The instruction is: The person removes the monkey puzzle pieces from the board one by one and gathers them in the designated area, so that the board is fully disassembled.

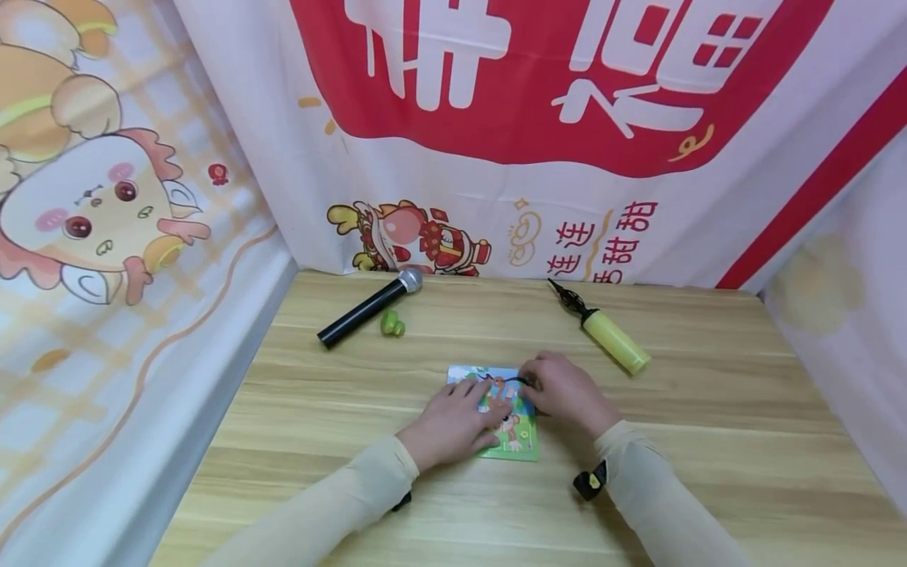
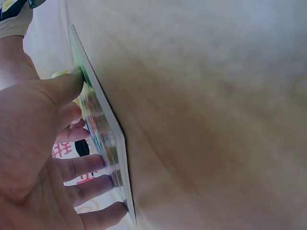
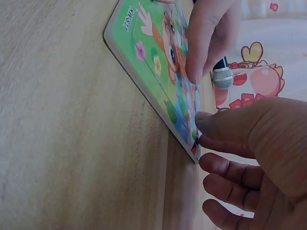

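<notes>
A small picture jigsaw puzzle (image 1: 520, 449) with a cartoon animal and flowers lies flat on the table; its green and blue face also shows in the right wrist view. My left hand (image 1: 457, 421) lies across its left half, fingers spread and fairly straight, fingertips on the surface. In the left wrist view the left thumb (image 2: 72, 86) rests near one edge. My right hand (image 1: 563, 390) is at the far right corner, thumb and forefinger pinching there. The other right fingers (image 3: 230, 191) curl loosely off the edge. A dark curved line crosses the puzzle's top, partly hidden by the hands.
A black microphone (image 1: 364, 315) with a silver head lies at the back left, a small green toy (image 1: 392, 324) beside it. At the back right lies a yellow hand pump (image 1: 615, 342) with a black nozzle. Printed cloths (image 1: 439, 181) hang behind the wooden table (image 1: 319, 409).
</notes>
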The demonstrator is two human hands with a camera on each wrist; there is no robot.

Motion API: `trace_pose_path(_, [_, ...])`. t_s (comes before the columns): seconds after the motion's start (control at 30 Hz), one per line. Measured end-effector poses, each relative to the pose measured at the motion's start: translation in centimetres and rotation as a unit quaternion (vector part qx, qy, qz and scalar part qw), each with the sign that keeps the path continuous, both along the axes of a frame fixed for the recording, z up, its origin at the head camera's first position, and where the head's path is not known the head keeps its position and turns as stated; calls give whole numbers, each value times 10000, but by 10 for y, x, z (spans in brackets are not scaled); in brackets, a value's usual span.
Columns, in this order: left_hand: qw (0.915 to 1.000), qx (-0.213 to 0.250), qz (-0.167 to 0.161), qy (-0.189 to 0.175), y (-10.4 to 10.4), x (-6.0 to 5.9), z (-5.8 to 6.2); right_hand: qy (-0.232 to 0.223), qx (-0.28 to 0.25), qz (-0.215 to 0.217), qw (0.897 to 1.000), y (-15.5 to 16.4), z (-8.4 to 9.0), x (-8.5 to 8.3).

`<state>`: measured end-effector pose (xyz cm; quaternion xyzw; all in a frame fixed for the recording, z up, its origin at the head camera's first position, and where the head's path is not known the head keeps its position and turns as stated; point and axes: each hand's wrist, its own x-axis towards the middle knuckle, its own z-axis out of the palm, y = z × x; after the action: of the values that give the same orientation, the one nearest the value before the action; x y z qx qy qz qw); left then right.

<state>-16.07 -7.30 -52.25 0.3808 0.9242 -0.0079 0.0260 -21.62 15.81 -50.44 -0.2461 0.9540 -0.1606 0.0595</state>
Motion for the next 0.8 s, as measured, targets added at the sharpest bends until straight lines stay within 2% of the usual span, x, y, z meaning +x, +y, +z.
trace_pose_path(0.33, [9996, -282, -87, -36, 5, -1, 3, -224, 65, -76, 9997, -4, 1, -7])
trace_pose_path(0.43, [9995, -304, -115, 50, 6, 1, 2, -524, -321, -295, 9977, -2, -4, -12])
trace_pose_path(0.63, [9993, -342, -142, 86, 7, 4, 4, -1070, -1016, -678, 9867, 1, -11, -21])
trace_pose_path(0.8, [9992, -373, -92, 84, 5, 2, 7, -1450, -1435, -550, 9774, -5, -6, -22])
